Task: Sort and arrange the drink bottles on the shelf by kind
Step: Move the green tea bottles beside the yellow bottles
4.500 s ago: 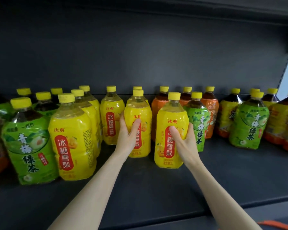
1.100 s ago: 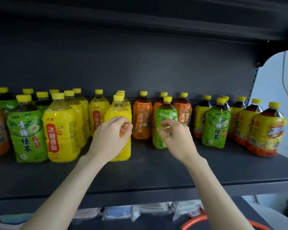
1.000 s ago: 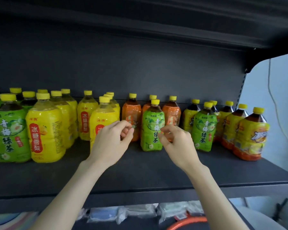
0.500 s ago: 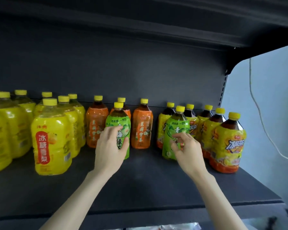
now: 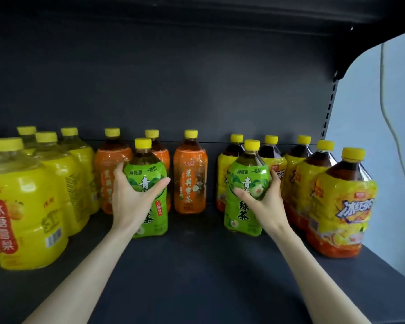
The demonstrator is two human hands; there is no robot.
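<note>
Two green-labelled tea bottles with yellow caps stand upright on the dark shelf point(image 5: 197, 265). My left hand point(image 5: 131, 202) grips the left green bottle point(image 5: 147, 174), thumb across its label. My right hand point(image 5: 264, 202) grips the right green bottle point(image 5: 246, 176) from its right side. Three orange-labelled bottles point(image 5: 189, 181) stand behind and between them. Yellow pear-drink bottles point(image 5: 24, 206) fill the left. Iced-tea bottles with yellow and red labels point(image 5: 341, 206) stand at the right, some hidden behind the right green bottle.
The shelf's back panel point(image 5: 197, 90) rises right behind the rows. An upper shelf point(image 5: 197, 12) overhangs. The shelf's right end and slotted upright point(image 5: 329, 113) lie just past the iced-tea bottles, with a pale wall and a hanging cable point(image 5: 388, 118) beyond.
Both hands left the yellow bottles and reached right to the two green ones, closing around them. The view shifted right and moved closer to the shelf.
</note>
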